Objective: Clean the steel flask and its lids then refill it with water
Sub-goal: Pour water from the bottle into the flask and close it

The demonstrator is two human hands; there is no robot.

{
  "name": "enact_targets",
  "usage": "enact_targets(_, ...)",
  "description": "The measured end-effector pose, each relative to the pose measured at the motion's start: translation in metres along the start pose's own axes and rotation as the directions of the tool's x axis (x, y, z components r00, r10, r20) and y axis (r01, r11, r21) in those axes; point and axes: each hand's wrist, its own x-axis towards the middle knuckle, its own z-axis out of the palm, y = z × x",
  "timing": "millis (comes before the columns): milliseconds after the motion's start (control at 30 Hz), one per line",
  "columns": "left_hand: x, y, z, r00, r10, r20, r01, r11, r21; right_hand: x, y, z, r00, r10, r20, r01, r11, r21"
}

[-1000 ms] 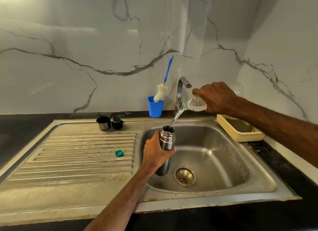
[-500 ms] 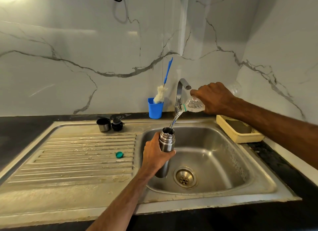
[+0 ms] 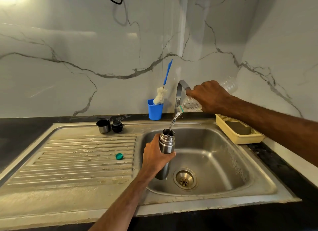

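Head view, steel flask (image 3: pixel 166 143): It is at centre frame, upright and open-mouthed, held over the left side of the sink basin (image 3: pixel 223 170).
Left hand (image 3: pixel 155 157): Its fingers and thumb are curled round the flask's body below the threaded neck.
Right hand (image 3: pixel 210 96): At right of centre, its fingers are wrapped over a clear plastic bottle (image 3: pixel 189 105) tipped mouth-down beside the tap (image 3: pixel 180 91).
Water stream (image 3: pixel 173 121): A thin stream falls from the bottle mouth into the flask mouth.
Risk, missed pour: The flask mouth is narrow, so a small drift of either hand probably sends water down the outside, though the basin below would catch it.
Risk, overflow: The level inside is hidden, so the flask may brim before the pour stops.
Risk, slip: The steel looks wet, so the grip could slide as the flask gets heavier.
Risk, glugging: A steeper tilt could make the bottle surge and splash.
Lids: The steel cup lid (image 3: pixel 103 126) and black stopper (image 3: pixel 117 126) stand touching at upper left of the drainboard (image 3: pixel 68 170), well apart from the flask and not yet refitted.
Green cap (image 3: pixel 119 156): It lies loose on the drainboard ribs and could roll towards the basin if bumped.
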Motion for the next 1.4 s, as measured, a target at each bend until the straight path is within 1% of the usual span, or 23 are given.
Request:
enact_targets(400,0.000,0.000,0.000,0.999,0.023,-0.025,-0.023,1.000,-0.010,0.011,-0.013,-0.002,0.996,-0.094,-0.011,0.091,0.984,-0.154)
enact_targets(600,0.000,0.002,0.000,0.999,0.025,-0.027,-0.025,1.000,-0.001,0.020,-0.023,0.001,0.981,-0.179,-0.079,0.154,0.955,-0.254)
enact_targets(867,-0.002,0.004,0.000,0.999,0.014,-0.042,-0.015,1.000,-0.011,0.032,-0.054,0.008,0.955,-0.286,-0.079,0.240,0.902,-0.359)
enact_targets(1100,-0.004,0.007,-0.003,0.999,0.016,-0.036,-0.018,0.999,-0.045,0.037,-0.087,0.017,0.930,-0.364,-0.038,0.298,0.813,-0.500)
enact_targets(1233,-0.006,0.009,-0.004,1.000,0.000,-0.031,-0.002,0.999,-0.049,0.036,-0.097,0.019,0.925,-0.380,-0.023,0.294,0.752,-0.590)
enact_targets(1400,-0.005,0.009,-0.005,0.999,-0.012,-0.037,0.011,0.999,-0.039,0.041,-0.100,0.014,0.918,-0.397,0.003,0.308,0.708,-0.635)
